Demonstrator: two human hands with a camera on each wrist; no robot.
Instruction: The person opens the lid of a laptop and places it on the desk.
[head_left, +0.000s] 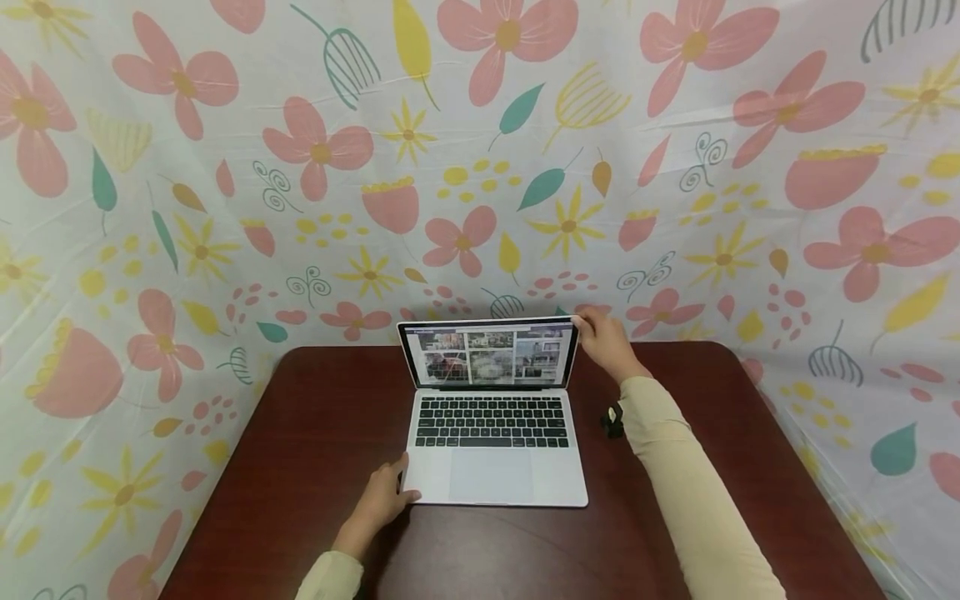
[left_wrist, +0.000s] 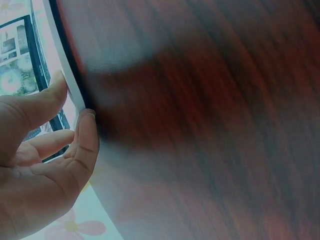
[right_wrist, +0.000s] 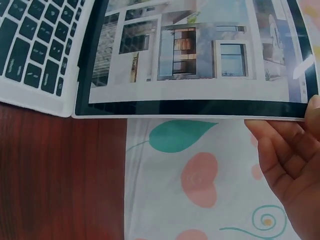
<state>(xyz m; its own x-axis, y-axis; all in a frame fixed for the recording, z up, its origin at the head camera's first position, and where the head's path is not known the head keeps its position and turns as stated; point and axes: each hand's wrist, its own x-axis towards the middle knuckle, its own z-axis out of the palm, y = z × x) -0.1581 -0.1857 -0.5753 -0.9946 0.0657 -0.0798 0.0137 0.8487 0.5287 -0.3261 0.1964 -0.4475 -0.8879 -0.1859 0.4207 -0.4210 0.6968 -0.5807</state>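
A silver laptop [head_left: 491, 477] stands unfolded on the table, its screen [head_left: 487, 354] lit with rows of pictures and leaning back from the black keyboard [head_left: 491, 421]. My left hand [head_left: 380, 498] grips the front left corner of the base. In the left wrist view the thumb [left_wrist: 57, 92] lies over the edge, with the fingers along the side. Up at the top right corner of the screen, my right hand [head_left: 606, 340] pinches the lid. The right wrist view shows the right fingers [right_wrist: 280, 150] at that lid corner, the thumb partly cut off by the frame.
The dark red-brown wooden table [head_left: 315, 425] has rounded far corners. Behind and beside it hangs a white cloth [head_left: 465, 133] printed with flowers and leaves. A small black object [head_left: 612, 422] shows beside the right sleeve [head_left: 690, 475].
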